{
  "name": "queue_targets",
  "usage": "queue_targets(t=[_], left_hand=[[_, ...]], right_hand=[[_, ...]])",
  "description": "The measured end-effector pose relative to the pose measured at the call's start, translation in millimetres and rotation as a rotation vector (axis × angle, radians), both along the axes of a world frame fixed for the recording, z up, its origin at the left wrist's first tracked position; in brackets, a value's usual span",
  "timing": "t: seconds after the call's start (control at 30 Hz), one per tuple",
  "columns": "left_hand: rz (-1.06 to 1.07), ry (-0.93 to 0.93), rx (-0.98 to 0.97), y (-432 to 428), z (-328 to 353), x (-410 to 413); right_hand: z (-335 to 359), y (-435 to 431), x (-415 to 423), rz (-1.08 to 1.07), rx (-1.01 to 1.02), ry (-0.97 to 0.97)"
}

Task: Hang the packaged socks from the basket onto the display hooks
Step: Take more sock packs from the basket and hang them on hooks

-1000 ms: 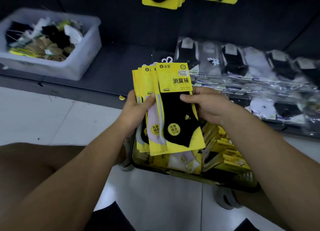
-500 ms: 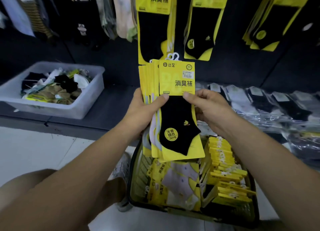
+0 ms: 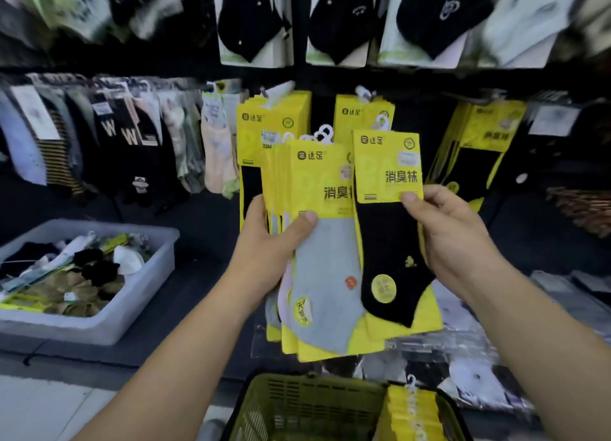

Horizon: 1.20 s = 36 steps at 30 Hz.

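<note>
- Dark display wall fills the view, hung with rows of socks. Hanging yellow packs (image 3: 274,126) sit at 12 o'clock from the hands, but the hooks carrying them are too blurred to make out.
- Step in hand, as I judge it: one pack has been separated from the rest and is ready to go up on a hook.
- The right hand (image 3: 456,242) pinches the black sock pack (image 3: 390,229), thumb on the front at the card's lower edge and fingers behind. The pack stands upright, with its hanger loop (image 3: 382,121) at 12 o'clock from the grip.
- The left hand (image 3: 264,262) holds the stack of packs (image 3: 324,275), grey sock in front, thumb across its face. The stack lies at 9 o'clock from the black pack, which overlaps it.
- The next move calls for lifting the loop to a hook tip among the matching packs. The grip is low on the card, so the top may wobble.
- The basket (image 3: 297,379) at 6 o'clock holds more yellow packs (image 3: 410,417), so much is left to hang.
</note>
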<state>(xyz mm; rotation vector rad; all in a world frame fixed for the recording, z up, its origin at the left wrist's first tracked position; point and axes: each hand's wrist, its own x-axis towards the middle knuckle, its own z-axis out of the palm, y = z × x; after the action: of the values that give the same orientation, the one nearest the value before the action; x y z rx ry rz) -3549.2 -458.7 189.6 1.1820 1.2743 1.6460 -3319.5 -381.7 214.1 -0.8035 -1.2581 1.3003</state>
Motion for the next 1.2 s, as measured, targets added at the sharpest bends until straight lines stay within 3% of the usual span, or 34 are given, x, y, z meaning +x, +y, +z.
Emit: queue_targets(t=[0.23,0.43,1.07,1.2], left_hand=[[0.021,-0.075,0.109,19,4,-6],[0.012,-0.149,0.121,24,4,-6],[-0.008,-0.184,0.129,30,0,1],[-0.002,-0.166,0.123,30,0,2]], right_hand=[[11,49,7,-0.24,0.095,-0.056],[18,74,-17,-0.293,0.203,-0.161],[10,116,-43,-0.391,0.001,-0.269],[11,101,-40,-0.496,0.097,-0.344]])
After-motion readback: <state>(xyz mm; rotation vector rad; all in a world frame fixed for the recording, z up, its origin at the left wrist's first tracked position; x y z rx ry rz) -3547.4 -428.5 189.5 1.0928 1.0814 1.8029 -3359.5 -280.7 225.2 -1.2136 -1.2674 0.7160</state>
